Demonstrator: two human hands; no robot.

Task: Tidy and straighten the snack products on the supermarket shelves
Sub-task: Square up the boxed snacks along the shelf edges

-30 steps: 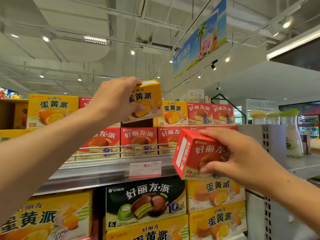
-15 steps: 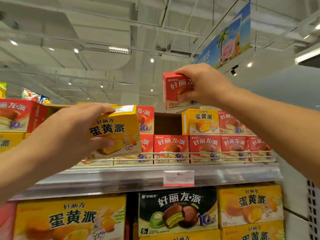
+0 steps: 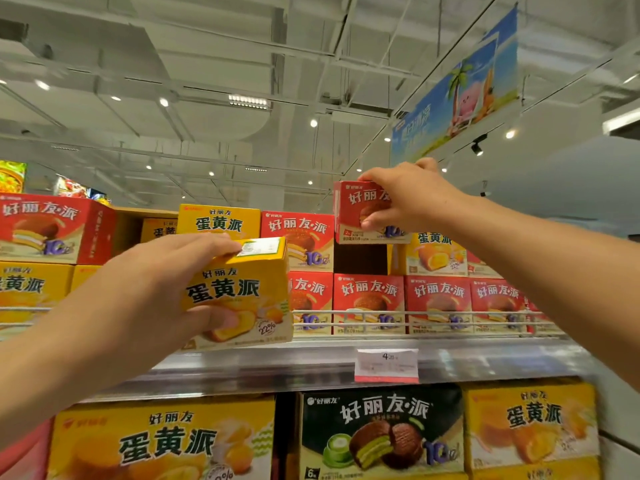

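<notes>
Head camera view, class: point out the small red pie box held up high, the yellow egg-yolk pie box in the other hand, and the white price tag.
small red pie box [image 3: 356, 209], head view, front face.
yellow egg-yolk pie box [image 3: 242, 289], head view, front lettering.
white price tag [image 3: 386, 363], head view, centre.

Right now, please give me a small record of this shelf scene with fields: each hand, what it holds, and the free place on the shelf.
left hand: grips a yellow box, in front of the top shelf rail
right hand: grips a red box, raised above the dark gap
dark gap: upper row, between a red box and a yellow box
price tag: on the shelf edge, below the gap
lower shelf: a black box between yellow boxes
</notes>
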